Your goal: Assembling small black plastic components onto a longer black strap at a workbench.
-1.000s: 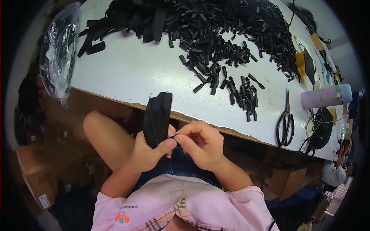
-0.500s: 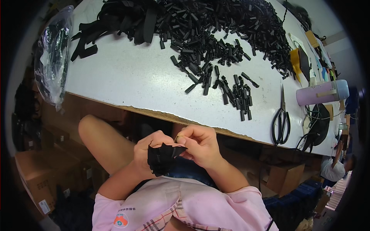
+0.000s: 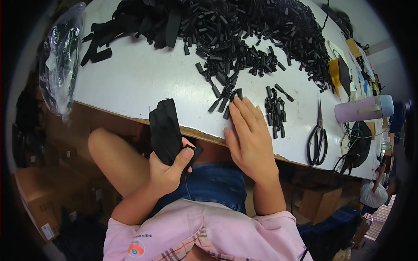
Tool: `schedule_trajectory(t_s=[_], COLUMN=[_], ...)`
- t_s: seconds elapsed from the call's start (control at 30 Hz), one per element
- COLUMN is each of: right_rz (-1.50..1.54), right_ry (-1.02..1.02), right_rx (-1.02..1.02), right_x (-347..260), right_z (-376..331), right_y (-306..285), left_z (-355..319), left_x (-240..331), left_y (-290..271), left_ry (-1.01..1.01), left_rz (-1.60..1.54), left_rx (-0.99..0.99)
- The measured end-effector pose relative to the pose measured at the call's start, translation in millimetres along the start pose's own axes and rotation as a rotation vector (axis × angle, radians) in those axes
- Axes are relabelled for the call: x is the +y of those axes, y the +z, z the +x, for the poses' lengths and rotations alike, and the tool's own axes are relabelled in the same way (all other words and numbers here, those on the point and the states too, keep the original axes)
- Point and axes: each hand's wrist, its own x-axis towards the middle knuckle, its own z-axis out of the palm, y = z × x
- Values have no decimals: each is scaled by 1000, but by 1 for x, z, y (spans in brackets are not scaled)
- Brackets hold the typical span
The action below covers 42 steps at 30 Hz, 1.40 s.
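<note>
In front of the table edge, my left hand (image 3: pixel 167 173) grips a folded bundle of black fabric strips (image 3: pixel 165 130), thumb pressed over its lower end. The bundle stands upright and overlaps the table edge. My right hand (image 3: pixel 252 141) is over the white tabletop, fingers stretched out and thumb apart. Its fingertips reach a small group of black zipper pulls (image 3: pixel 222 104), partly hiding some of them. Whether it touches them I cannot tell. To the right of that hand lies another small cluster of zipper pulls (image 3: pixel 274 108).
A large heap of zipper pulls (image 3: pixel 261 21) covers the back of the table (image 3: pixel 126 82). More black strips (image 3: pixel 172 26) lie at the back left, near a clear plastic bag (image 3: pixel 63 65). Black scissors (image 3: pixel 318 139) and a lilac bottle (image 3: pixel 359 108) are on the right.
My right hand has left my left hand and moved forward and right onto the table by the zipper pulls. My left hand has raised and turned the strip bundle upright.
</note>
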Motion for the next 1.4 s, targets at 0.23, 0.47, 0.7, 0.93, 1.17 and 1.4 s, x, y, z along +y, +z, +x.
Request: schedule_trajectory(t_s=[0.23, 0.47, 0.7, 0.93, 1.17, 1.4], right_rz=[118, -76, -12, 0, -40, 403], right_ry=[21, -21, 28, 63, -37, -21], right_rx=[232, 53, 21, 9, -6, 327], right_x=[8, -2, 4, 3, 4, -22], right_z=[-9, -2, -1, 1, 2, -7], right_y=[-1, 2, -1, 0, -4, -18], left_z=[1, 2, 2, 4, 2, -3], left_x=[-3, -4, -7, -9, -10, 3], left_y=[2, 5, 6, 7, 9, 10], left_ry=[-31, 31, 17, 19, 24, 18], left_rz=[66, 149, 163, 189, 189, 211], left_rx=[-14, -53, -53, -51, -44, -49])
